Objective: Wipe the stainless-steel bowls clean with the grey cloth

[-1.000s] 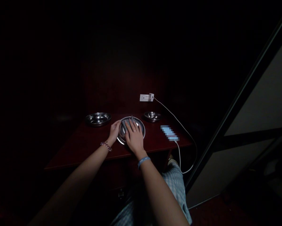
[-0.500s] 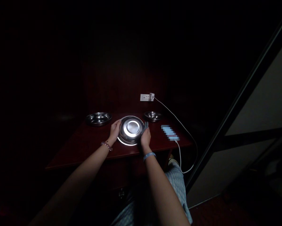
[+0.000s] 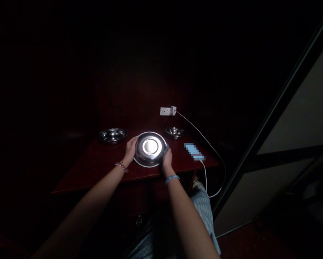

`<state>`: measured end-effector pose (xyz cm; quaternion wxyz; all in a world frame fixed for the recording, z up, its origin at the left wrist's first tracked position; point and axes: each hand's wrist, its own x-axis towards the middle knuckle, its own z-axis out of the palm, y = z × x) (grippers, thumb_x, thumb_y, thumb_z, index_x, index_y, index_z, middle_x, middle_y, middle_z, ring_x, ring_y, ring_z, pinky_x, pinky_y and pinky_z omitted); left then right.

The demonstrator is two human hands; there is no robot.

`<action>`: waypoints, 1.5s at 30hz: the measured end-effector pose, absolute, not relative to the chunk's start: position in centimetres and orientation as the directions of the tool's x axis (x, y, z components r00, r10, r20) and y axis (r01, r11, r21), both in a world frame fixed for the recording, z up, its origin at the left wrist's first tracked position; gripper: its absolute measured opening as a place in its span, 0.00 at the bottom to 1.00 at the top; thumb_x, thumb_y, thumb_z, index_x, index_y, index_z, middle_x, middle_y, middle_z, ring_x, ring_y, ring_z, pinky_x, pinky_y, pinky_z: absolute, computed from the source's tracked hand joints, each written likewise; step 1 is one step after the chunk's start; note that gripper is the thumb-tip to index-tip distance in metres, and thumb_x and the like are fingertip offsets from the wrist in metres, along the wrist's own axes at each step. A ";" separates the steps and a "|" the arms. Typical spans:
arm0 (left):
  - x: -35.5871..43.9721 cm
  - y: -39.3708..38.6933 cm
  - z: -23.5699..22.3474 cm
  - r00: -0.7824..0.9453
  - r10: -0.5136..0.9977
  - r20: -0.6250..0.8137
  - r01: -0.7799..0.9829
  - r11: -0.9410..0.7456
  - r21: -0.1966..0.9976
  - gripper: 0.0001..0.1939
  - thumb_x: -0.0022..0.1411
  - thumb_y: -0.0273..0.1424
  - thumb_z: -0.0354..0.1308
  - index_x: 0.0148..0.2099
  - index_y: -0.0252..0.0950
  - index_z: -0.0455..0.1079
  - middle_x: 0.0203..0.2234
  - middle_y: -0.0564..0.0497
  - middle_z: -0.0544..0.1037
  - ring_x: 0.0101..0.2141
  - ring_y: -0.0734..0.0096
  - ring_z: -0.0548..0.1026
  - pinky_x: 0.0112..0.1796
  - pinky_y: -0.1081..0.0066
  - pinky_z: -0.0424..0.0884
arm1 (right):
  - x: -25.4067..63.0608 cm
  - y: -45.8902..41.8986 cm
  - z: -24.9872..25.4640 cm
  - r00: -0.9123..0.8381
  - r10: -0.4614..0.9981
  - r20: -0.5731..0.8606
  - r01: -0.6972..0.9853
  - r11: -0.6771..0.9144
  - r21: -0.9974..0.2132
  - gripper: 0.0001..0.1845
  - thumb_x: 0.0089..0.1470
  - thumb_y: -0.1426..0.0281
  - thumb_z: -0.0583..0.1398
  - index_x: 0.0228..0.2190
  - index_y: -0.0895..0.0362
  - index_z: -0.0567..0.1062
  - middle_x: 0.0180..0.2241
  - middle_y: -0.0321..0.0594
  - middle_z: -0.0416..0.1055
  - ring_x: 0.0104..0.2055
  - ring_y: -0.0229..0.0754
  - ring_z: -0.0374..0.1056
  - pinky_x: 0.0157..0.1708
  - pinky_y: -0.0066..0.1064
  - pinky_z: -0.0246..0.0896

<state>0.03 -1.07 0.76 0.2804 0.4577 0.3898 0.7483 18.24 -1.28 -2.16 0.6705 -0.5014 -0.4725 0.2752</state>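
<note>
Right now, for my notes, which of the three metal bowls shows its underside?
The middle bowl, held between the left hand and right hand; the left bowl and right bowl stand open side up on the table.

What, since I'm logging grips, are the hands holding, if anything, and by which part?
A metal bowl, underside showing, held by opposite sides of its rim: left hand on the left, right hand on the right, with a gray cloth.

Bowl, inside turned away from me; cloth, mostly covered by the right hand; phone, screen blurred past reading; forearms, cut by the lower edge; panel, cut at right; floor under the table, lost in darkness.
</note>
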 end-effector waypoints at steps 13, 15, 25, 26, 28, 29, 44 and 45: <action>0.2 -1.4 1.1 -0.422 0.781 0.460 -0.082 -0.539 0.839 0.18 0.57 0.45 0.59 0.37 0.36 0.79 0.37 0.43 0.84 0.47 0.52 0.79 0.53 0.58 0.73 | 18.0 -2.6 -1.3 0.489 0.858 0.157 0.001 0.180 -0.984 0.21 0.64 0.64 0.47 0.28 0.53 0.76 0.34 0.48 0.83 0.38 0.50 0.77 0.38 0.36 0.71; 0.2 -1.5 1.2 -0.421 0.782 0.459 -0.080 -0.536 0.840 0.17 0.57 0.45 0.59 0.37 0.36 0.79 0.38 0.43 0.84 0.48 0.52 0.79 0.53 0.58 0.73 | 18.1 -2.7 -1.4 0.482 0.862 0.157 0.017 0.170 -0.985 0.22 0.65 0.64 0.46 0.29 0.53 0.76 0.36 0.49 0.83 0.39 0.49 0.78 0.38 0.35 0.71; 0.2 -1.4 1.1 -0.424 0.789 0.445 -0.093 -0.526 0.845 0.19 0.55 0.46 0.60 0.37 0.36 0.78 0.36 0.44 0.83 0.46 0.52 0.79 0.52 0.58 0.73 | 18.0 -3.2 -1.1 0.477 0.867 0.144 0.040 0.142 -0.989 0.23 0.67 0.66 0.44 0.32 0.55 0.76 0.41 0.53 0.83 0.43 0.51 0.79 0.43 0.38 0.72; 0.2 -1.3 1.1 -0.426 0.789 0.443 -0.098 -0.527 0.844 0.18 0.55 0.46 0.60 0.36 0.36 0.78 0.37 0.44 0.83 0.46 0.52 0.79 0.52 0.58 0.72 | 18.0 -3.3 -1.1 0.480 0.865 0.146 0.043 0.143 -0.989 0.23 0.67 0.66 0.44 0.33 0.55 0.77 0.42 0.53 0.83 0.44 0.51 0.79 0.44 0.38 0.71; 0.2 -1.3 1.1 -0.430 0.789 0.438 -0.105 -0.526 0.844 0.18 0.55 0.45 0.60 0.37 0.36 0.78 0.37 0.44 0.84 0.46 0.52 0.79 0.53 0.57 0.72 | 18.1 -3.3 -1.1 0.478 0.864 0.158 0.060 0.147 -0.987 0.23 0.66 0.66 0.44 0.35 0.55 0.77 0.44 0.53 0.82 0.46 0.51 0.78 0.45 0.38 0.71; 0.2 -1.4 1.1 -0.434 0.788 0.436 -0.104 -0.525 0.845 0.17 0.55 0.45 0.60 0.37 0.36 0.78 0.38 0.44 0.84 0.46 0.53 0.79 0.53 0.58 0.72 | 18.1 -3.3 -1.1 0.469 0.866 0.171 0.080 0.151 -0.985 0.22 0.66 0.66 0.45 0.36 0.55 0.77 0.45 0.53 0.82 0.47 0.51 0.78 0.45 0.38 0.71; 0.1 -0.9 0.8 -0.474 0.780 0.408 -0.099 -0.507 0.856 0.16 0.57 0.43 0.60 0.37 0.36 0.79 0.38 0.44 0.84 0.48 0.52 0.79 0.54 0.56 0.73 | 17.4 -3.3 -1.0 0.521 0.849 0.087 -0.089 0.156 -0.984 0.14 0.63 0.65 0.50 0.33 0.52 0.75 0.42 0.48 0.82 0.51 0.53 0.75 0.50 0.39 0.67; 0.1 -0.9 0.7 -0.472 0.779 0.412 -0.099 -0.511 0.854 0.15 0.57 0.42 0.60 0.37 0.36 0.79 0.39 0.43 0.84 0.48 0.52 0.79 0.54 0.56 0.73 | 17.4 -3.3 -1.0 0.519 0.850 0.087 -0.093 0.157 -0.983 0.14 0.63 0.65 0.51 0.33 0.52 0.74 0.41 0.47 0.83 0.51 0.53 0.75 0.50 0.39 0.67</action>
